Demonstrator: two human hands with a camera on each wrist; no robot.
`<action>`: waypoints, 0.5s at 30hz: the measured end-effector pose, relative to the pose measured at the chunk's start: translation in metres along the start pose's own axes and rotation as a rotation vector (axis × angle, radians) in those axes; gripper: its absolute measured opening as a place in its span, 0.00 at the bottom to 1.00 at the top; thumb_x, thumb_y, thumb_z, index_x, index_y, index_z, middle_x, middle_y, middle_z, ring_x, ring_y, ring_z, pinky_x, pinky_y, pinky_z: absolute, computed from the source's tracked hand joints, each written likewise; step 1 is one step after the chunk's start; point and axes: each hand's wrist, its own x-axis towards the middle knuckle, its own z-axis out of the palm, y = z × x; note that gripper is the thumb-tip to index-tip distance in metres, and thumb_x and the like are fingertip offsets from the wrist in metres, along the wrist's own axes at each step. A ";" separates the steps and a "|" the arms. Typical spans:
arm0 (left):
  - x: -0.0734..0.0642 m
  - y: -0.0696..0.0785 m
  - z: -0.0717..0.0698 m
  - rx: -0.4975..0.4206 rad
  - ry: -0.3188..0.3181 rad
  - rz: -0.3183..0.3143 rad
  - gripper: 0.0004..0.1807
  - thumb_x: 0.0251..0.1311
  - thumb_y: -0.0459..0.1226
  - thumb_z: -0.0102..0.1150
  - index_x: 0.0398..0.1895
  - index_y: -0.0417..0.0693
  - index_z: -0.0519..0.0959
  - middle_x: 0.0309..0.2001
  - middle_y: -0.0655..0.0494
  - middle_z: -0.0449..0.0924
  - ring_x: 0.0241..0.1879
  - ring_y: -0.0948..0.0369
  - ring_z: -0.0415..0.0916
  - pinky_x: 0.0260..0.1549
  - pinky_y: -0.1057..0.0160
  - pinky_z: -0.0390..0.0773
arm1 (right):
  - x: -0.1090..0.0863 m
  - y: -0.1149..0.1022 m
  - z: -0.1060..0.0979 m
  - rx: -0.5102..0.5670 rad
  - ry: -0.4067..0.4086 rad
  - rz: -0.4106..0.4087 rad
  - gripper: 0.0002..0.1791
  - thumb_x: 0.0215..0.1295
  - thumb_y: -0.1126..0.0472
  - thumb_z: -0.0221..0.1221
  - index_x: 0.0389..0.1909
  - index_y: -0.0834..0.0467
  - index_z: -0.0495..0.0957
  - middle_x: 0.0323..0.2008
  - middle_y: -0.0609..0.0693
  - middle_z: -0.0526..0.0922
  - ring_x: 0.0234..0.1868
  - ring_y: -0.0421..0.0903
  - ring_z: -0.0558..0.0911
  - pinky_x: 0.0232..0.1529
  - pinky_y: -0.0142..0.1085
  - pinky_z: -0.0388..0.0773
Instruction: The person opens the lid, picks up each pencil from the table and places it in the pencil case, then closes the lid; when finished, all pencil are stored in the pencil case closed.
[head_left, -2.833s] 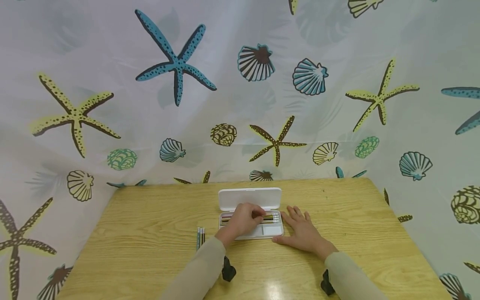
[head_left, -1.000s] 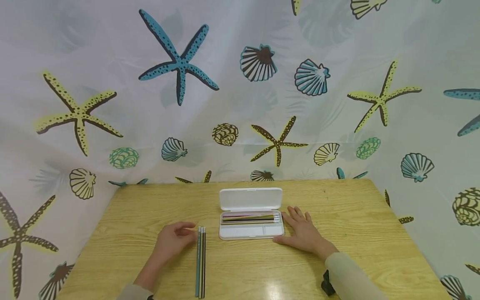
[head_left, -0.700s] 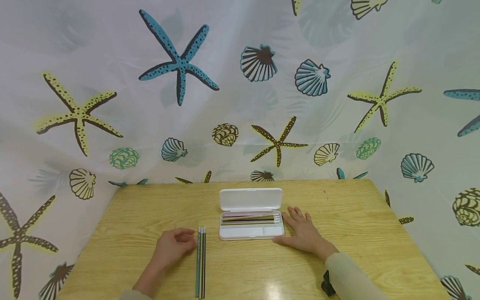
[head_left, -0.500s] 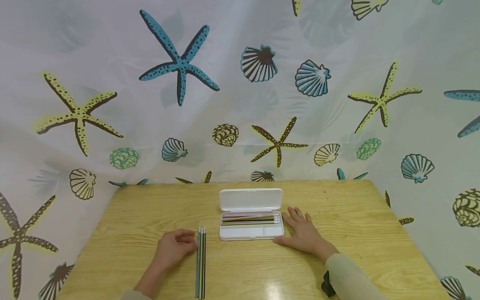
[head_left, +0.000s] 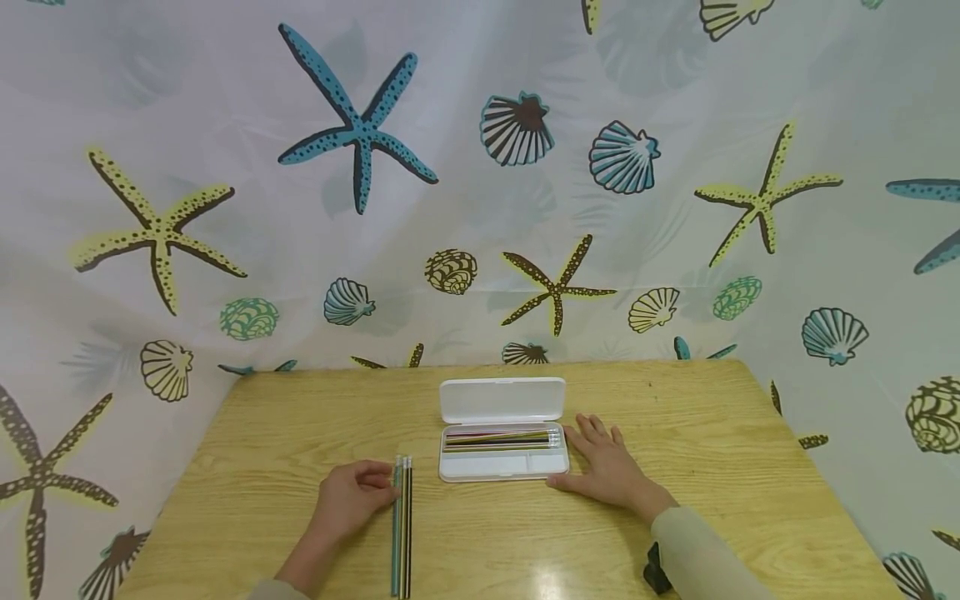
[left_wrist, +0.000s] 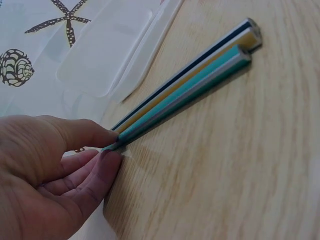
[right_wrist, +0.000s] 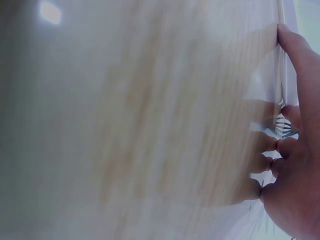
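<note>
Three pencils lie side by side on the table, left of a white pencil case (head_left: 483, 464) with its lid up. My left hand (head_left: 349, 502) pinches the teal pencil (head_left: 395, 550) near its eraser end between thumb and fingertip; the left wrist view shows the teal pencil (left_wrist: 190, 92) along the other two. Beside it lie a gold pencil (head_left: 402, 550) and a black pencil (head_left: 408, 550). Several pencils (head_left: 498, 442) fill the back compartment of the case. My right hand (head_left: 609, 467) rests on the table with fingers spread, its index finger and thumb at the case's right end.
The wooden table (head_left: 675, 417) reaches back to a white curtain (head_left: 450, 200) printed with starfish and shells. The raised lid (head_left: 502, 400) stands along the back of the case. A black wrist mount (head_left: 656, 570) sits under the right sleeve.
My left hand has gone from over the pencil case leftward to the loose pencils, and its fingers have closed on the teal one. The right hand has stayed put.
</note>
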 end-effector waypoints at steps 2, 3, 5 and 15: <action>0.000 0.000 0.000 -0.005 0.003 0.002 0.20 0.51 0.31 0.79 0.49 0.36 0.87 0.36 0.51 0.90 0.32 0.62 0.86 0.33 0.70 0.81 | 0.000 0.000 0.000 0.000 0.000 0.000 0.56 0.63 0.26 0.63 0.83 0.56 0.59 0.84 0.64 0.51 0.86 0.65 0.46 0.80 0.69 0.39; 0.001 0.000 0.000 -0.006 0.004 0.001 0.20 0.51 0.30 0.78 0.50 0.36 0.87 0.36 0.51 0.90 0.33 0.62 0.87 0.33 0.70 0.81 | 0.000 0.000 0.000 -0.001 0.000 0.000 0.56 0.63 0.26 0.63 0.83 0.56 0.59 0.84 0.64 0.51 0.86 0.65 0.46 0.80 0.69 0.39; 0.001 0.001 -0.001 -0.006 0.002 -0.002 0.21 0.51 0.30 0.78 0.50 0.35 0.87 0.36 0.50 0.90 0.33 0.61 0.87 0.33 0.69 0.82 | 0.000 0.000 0.000 0.000 -0.001 -0.001 0.56 0.63 0.26 0.63 0.83 0.56 0.59 0.84 0.64 0.51 0.86 0.65 0.46 0.80 0.69 0.39; 0.004 0.006 -0.002 0.077 0.007 -0.018 0.24 0.49 0.33 0.79 0.51 0.37 0.86 0.34 0.55 0.90 0.33 0.63 0.84 0.39 0.61 0.82 | 0.000 0.002 0.000 0.008 -0.004 -0.002 0.57 0.63 0.25 0.62 0.83 0.55 0.59 0.84 0.64 0.50 0.86 0.65 0.45 0.80 0.69 0.38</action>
